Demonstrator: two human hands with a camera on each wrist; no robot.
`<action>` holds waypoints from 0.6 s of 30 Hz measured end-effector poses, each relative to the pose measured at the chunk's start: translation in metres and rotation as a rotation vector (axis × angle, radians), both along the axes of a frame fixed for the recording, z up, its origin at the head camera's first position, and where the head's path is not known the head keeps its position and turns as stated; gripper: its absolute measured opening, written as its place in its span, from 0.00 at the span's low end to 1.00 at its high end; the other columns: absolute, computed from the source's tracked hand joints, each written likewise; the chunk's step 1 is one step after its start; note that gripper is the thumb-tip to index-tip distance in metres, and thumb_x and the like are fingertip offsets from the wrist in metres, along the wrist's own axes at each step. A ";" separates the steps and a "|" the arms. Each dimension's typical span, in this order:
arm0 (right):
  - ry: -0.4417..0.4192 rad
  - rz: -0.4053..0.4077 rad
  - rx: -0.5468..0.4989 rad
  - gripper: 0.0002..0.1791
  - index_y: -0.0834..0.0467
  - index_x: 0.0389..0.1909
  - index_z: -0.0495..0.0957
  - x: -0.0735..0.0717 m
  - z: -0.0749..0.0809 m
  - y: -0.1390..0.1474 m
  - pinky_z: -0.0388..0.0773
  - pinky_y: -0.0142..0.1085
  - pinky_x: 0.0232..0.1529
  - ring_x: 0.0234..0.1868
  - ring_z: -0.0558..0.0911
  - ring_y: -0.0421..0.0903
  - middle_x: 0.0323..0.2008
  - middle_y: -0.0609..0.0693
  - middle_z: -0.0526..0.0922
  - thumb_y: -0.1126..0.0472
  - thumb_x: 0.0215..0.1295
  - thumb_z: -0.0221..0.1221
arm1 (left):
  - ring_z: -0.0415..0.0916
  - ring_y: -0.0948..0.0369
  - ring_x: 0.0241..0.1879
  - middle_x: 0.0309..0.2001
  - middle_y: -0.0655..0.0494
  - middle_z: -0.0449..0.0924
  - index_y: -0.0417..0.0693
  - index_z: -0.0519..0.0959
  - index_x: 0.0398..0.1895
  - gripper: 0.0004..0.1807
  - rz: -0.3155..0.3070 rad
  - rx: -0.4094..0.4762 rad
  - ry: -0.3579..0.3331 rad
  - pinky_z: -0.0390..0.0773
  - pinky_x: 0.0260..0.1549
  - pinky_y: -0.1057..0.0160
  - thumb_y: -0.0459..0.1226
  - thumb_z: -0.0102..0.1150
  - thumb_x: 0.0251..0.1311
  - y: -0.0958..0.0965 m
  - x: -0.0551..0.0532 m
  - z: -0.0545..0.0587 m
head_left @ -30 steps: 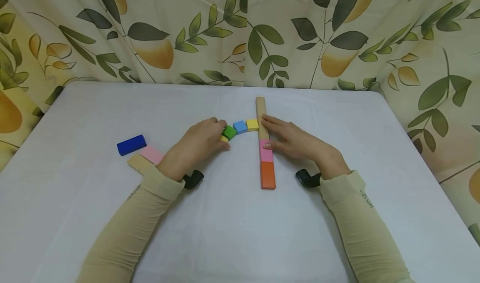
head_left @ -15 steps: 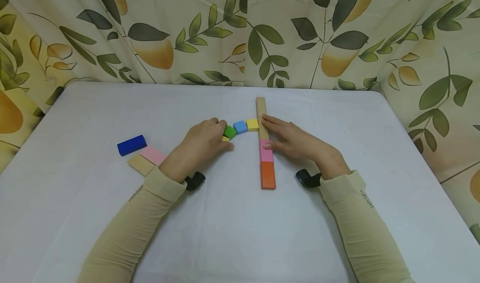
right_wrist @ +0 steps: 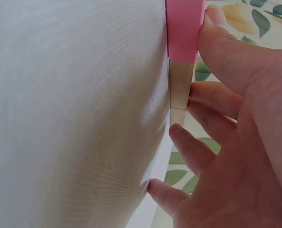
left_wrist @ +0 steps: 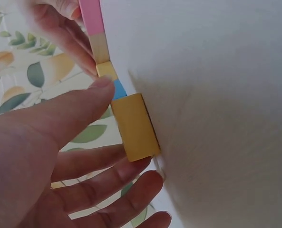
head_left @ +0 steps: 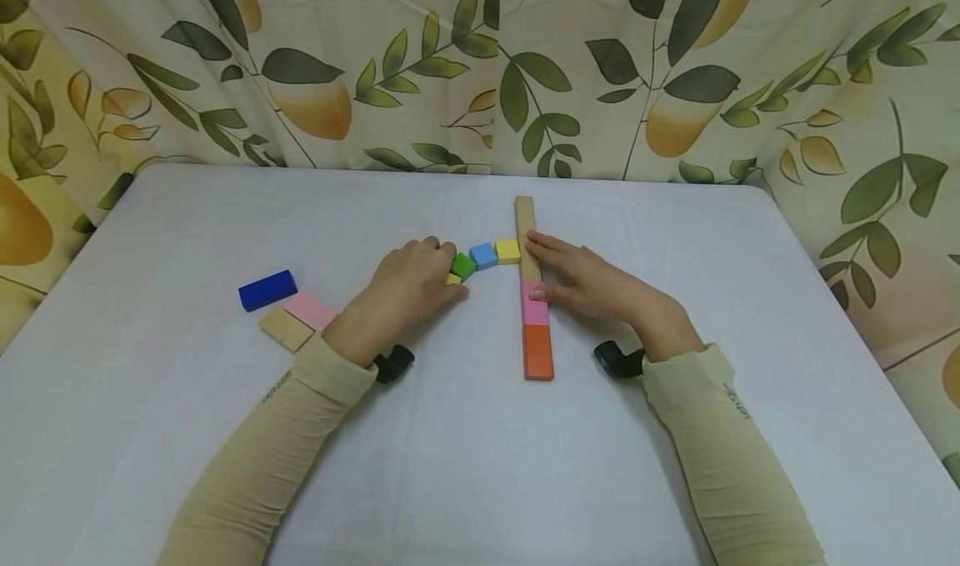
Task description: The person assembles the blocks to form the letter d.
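Note:
My left hand [head_left: 408, 278] curls its thumb and fingers around a yellow block [left_wrist: 135, 127] at the near end of a short curved row. A green block [head_left: 463, 266], a light blue block [head_left: 483, 255] and another yellow block [head_left: 507, 252] continue that row to the right. It meets a straight line of natural wood [head_left: 525, 216], pink [head_left: 534, 309] and orange [head_left: 538, 353] blocks. With fingers extended, my right hand [head_left: 596, 283] rests against the line's right side, its fingertips at the wood and its thumb at the pink block.
Left of my left wrist lie a dark blue block [head_left: 267, 291], a light pink block [head_left: 311, 310] and a flat tan block [head_left: 286, 330]. A white cloth covers the table [head_left: 465, 466]. Behind it hangs a leaf-patterned curtain [head_left: 420, 66].
My left hand has shifted slightly to the right along the curved row, uncovering more of the tan and light pink blocks. My right hand keeps its place against the line.

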State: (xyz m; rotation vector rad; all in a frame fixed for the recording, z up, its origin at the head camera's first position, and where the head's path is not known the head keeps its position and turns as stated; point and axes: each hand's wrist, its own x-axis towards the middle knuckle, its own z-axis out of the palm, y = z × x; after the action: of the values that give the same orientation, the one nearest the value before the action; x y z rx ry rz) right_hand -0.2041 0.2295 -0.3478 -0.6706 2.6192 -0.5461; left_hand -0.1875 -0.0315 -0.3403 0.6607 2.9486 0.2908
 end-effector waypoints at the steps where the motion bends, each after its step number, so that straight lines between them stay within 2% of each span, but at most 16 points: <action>1: 0.000 0.000 0.000 0.44 0.56 0.79 0.47 0.000 0.000 0.000 0.40 0.66 0.74 0.80 0.47 0.58 0.80 0.53 0.44 0.49 0.70 0.59 | 0.73 0.56 0.36 0.43 0.48 0.79 0.39 0.77 0.54 0.27 0.002 -0.001 0.002 0.75 0.30 0.61 0.50 0.66 0.61 0.000 0.000 0.000; 8: 0.001 0.000 -0.004 0.44 0.56 0.79 0.47 0.000 0.000 0.000 0.40 0.66 0.74 0.80 0.47 0.58 0.80 0.54 0.44 0.49 0.70 0.59 | 0.75 0.56 0.38 0.45 0.47 0.80 0.38 0.77 0.56 0.27 0.001 0.009 -0.008 0.77 0.32 0.61 0.50 0.62 0.65 -0.003 0.000 0.003; 12: 0.002 0.002 -0.007 0.44 0.56 0.79 0.47 0.000 0.000 0.000 0.40 0.66 0.74 0.80 0.47 0.58 0.80 0.54 0.44 0.50 0.70 0.58 | 0.78 0.51 0.47 0.52 0.44 0.79 0.39 0.74 0.62 0.26 0.017 0.024 -0.035 0.81 0.43 0.54 0.48 0.57 0.69 -0.009 -0.002 0.008; 18: 0.004 0.005 -0.006 0.43 0.56 0.79 0.48 0.000 -0.001 0.000 0.40 0.66 0.74 0.80 0.47 0.58 0.80 0.53 0.44 0.51 0.70 0.58 | 0.76 0.47 0.58 0.59 0.43 0.77 0.40 0.71 0.66 0.26 0.076 0.056 -0.059 0.78 0.57 0.49 0.45 0.54 0.72 -0.024 -0.004 0.019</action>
State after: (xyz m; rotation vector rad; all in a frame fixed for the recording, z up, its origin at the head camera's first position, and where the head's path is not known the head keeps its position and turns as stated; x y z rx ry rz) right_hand -0.2039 0.2298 -0.3485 -0.6801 2.6196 -0.5524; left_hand -0.1913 -0.0557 -0.3217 0.5377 2.9225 0.3946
